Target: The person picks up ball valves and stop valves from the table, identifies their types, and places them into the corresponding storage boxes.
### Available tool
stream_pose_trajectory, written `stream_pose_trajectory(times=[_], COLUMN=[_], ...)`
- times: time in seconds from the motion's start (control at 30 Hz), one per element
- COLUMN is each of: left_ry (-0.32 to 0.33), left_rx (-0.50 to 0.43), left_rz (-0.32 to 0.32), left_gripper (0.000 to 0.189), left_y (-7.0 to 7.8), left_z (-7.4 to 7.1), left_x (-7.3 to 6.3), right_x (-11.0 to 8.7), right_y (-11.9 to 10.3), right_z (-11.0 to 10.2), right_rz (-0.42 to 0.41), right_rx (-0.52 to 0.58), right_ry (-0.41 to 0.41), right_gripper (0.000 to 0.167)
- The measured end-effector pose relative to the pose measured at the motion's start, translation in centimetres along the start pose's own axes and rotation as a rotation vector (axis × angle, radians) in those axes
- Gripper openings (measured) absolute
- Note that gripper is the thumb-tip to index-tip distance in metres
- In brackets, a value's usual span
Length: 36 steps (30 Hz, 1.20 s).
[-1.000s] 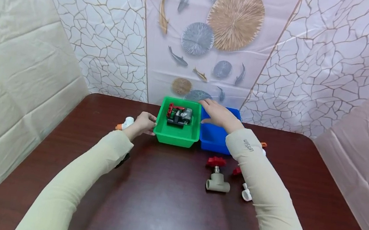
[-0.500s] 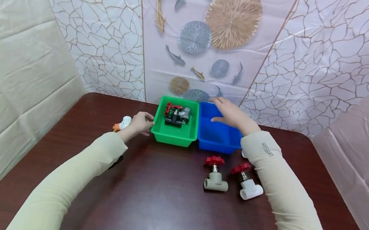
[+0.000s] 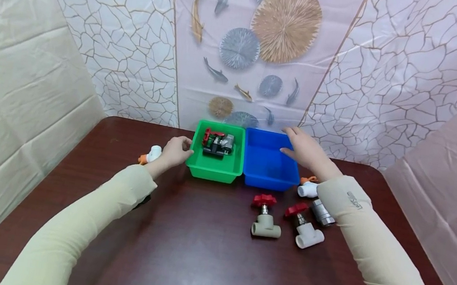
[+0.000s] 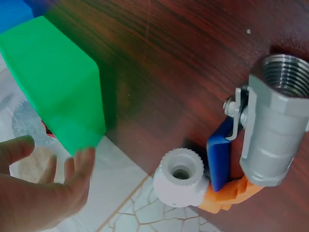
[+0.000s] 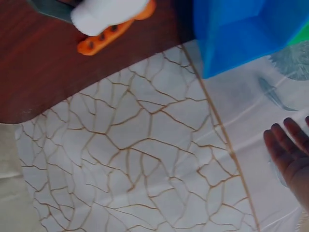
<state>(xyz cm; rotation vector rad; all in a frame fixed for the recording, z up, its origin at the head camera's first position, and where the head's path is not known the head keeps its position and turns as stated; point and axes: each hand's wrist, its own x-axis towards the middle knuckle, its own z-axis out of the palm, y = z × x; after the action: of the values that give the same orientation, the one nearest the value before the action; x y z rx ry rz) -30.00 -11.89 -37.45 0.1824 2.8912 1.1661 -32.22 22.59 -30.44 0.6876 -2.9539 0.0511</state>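
Note:
My left hand (image 3: 174, 151) is at the left side of a green tray (image 3: 214, 175), fingertips close to its rim. The left wrist view shows its fingers spread and loosely bent, holding nothing. Inside the tray lie a black valve with a red handwheel (image 3: 213, 150) and a grey metal fitting (image 3: 227, 142). Over the right rim of a blue tray (image 3: 270, 184) hovers my right hand (image 3: 309, 154), its fingers extended and its grasp empty. That blue tray stands against the green one, with nothing inside.
Right of centre lie a beige valve (image 3: 266, 227), a white valve (image 3: 308, 235), both with red handwheels, a metal fitting (image 3: 323, 213) and a white valve with orange handle (image 3: 308, 188). Leftward are another orange-handled white valve (image 4: 181, 176) and a metal ball valve with blue lever (image 4: 275, 130).
My right hand has moved right, from the seam between the trays to the blue tray's right rim, uncovering the valves beside it. My left hand has stayed by the green tray.

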Motion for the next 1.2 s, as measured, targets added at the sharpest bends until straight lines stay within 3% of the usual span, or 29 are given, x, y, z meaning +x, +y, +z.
stream_pose_trajectory(times=[0.2,0.47,0.57,0.7,0.83,1.03,1.2], left_ry=[0.055,0.047,0.007,-0.130,-0.221,-0.210,-0.179], left_rx=[0.109,0.171,0.157,0.132,0.138,0.225,0.357], left_rz=[0.099,0.186,0.280,0.430,0.491,0.560,0.640], left_gripper=[0.055,0.072,0.075,0.076,0.075,0.079,0.068], left_y=[1.4,4.0,4.9,5.9,6.9,8.9,10.0], left_z=[0.5,2.2,2.7,3.7,5.0,7.2,8.6], left_x=[-0.5,-1.2,-1.4,-1.6,-2.3,-4.0,-5.2], right_x=[-1.9,-4.6,-5.5,-6.3,-6.9,-7.7,-8.1], right_y=[1.6,3.9,4.7,5.5,6.0,6.2,6.5], right_z=[0.7,0.8,0.7,0.6,0.8,1.3,1.5], right_rz=[0.088,0.177,0.197,0.216,0.227,0.224,0.233], right_rx=[0.057,0.160,0.186,0.246,0.289,0.265,0.299], right_ry=[0.063,0.063,0.060,0.083,0.106,0.068,0.087], right_gripper=[0.054,0.055,0.057,0.057,0.055,0.054,0.052])
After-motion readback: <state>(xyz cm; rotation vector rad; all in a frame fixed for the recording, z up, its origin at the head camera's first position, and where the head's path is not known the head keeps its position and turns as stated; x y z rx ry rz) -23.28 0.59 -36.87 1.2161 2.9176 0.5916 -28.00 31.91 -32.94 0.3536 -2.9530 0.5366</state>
